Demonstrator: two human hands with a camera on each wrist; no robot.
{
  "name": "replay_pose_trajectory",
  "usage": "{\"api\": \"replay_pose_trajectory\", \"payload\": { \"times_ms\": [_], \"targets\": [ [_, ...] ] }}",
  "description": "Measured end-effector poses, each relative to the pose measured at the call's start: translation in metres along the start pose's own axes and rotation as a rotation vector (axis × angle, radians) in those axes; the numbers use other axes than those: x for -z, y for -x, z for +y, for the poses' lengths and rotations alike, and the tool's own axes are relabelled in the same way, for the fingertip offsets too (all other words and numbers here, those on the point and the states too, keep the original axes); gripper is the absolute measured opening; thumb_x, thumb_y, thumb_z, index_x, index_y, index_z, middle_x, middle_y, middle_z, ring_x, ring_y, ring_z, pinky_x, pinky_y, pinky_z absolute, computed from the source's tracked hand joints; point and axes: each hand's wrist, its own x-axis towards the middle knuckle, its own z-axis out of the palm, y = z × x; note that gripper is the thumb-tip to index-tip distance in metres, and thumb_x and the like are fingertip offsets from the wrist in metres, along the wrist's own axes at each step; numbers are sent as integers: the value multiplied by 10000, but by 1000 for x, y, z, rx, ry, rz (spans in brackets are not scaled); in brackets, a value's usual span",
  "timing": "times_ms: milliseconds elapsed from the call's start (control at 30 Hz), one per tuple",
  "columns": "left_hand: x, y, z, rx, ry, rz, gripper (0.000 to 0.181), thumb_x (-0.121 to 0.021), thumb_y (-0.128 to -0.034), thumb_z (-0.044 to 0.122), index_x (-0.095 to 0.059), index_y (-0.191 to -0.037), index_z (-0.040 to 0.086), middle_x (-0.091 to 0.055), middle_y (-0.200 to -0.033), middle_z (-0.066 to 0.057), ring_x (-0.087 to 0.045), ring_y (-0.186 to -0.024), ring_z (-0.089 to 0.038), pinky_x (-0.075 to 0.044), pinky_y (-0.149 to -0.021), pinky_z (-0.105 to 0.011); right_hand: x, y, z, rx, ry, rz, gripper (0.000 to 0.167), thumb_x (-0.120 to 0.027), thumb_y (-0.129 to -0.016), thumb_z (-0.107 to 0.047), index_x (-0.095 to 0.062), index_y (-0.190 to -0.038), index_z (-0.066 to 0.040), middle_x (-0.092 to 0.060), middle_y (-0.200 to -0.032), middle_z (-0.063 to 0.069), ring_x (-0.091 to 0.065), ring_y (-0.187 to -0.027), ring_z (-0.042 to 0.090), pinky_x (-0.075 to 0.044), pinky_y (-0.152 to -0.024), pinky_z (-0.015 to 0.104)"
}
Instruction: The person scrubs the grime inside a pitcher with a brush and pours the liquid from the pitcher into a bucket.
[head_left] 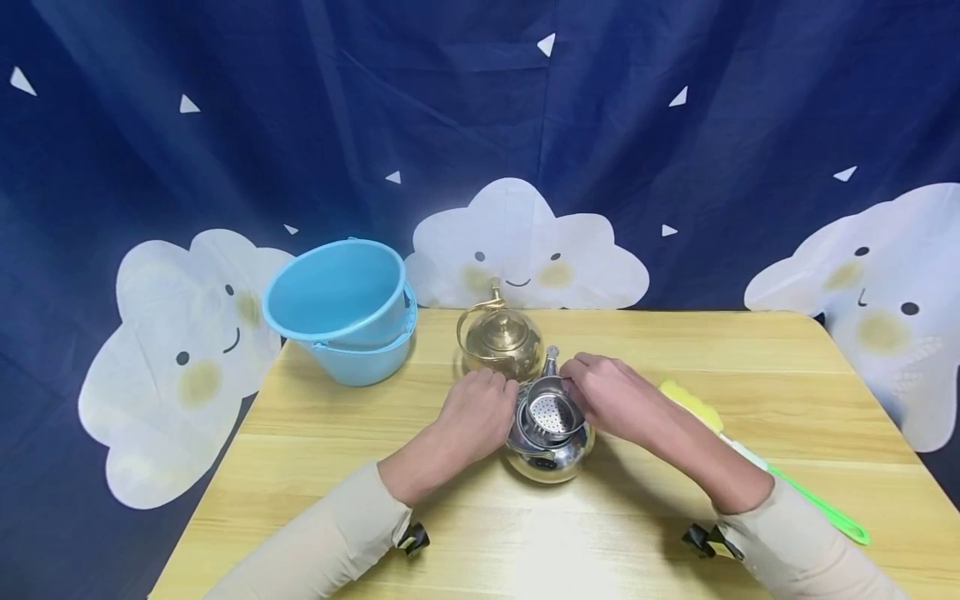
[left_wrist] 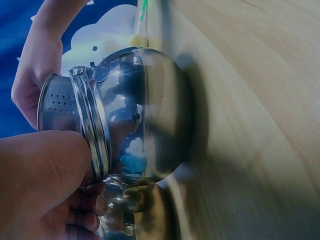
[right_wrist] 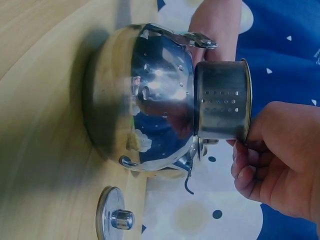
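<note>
A shiny silver teapot (head_left: 549, 468) stands upright at the middle of the table, its handle folded down around the neck. My left hand (head_left: 478, 410) grips that handle at the teapot's left side. My right hand (head_left: 611, 393) pinches the rim of a perforated metal tea strainer (right_wrist: 223, 100). The strainer is at the teapot's mouth, most of its wall still showing above the opening; its lower end is hidden. A silver lid with a knob (right_wrist: 111, 215) lies on the table beside the teapot in the right wrist view.
Close behind the silver teapot stands a gold teapot (head_left: 505, 333). Two light blue buckets (head_left: 360, 364), one tilted inside the other, are at the back left. A green-and-white-handled brush with a yellow sponge head (head_left: 693, 406) lies to the right, partly behind my right forearm.
</note>
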Motion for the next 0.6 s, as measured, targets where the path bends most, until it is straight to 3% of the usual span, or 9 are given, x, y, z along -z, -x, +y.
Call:
{"api": "replay_pose_trajectory", "payload": {
  "times_ms": [600],
  "targets": [
    [0, 0, 0, -1, 8, 40, 227, -538, -1034, 290, -669, -978, 113, -640, -805, -6, -548, -729, -151, -501, -652, -274, 7, 3, 5, -30, 6, 20, 79, -676, -916, 13, -719, -967, -28, -713, -890, 66, -700, -784, 184, -613, -672, 330]
  ]
}}
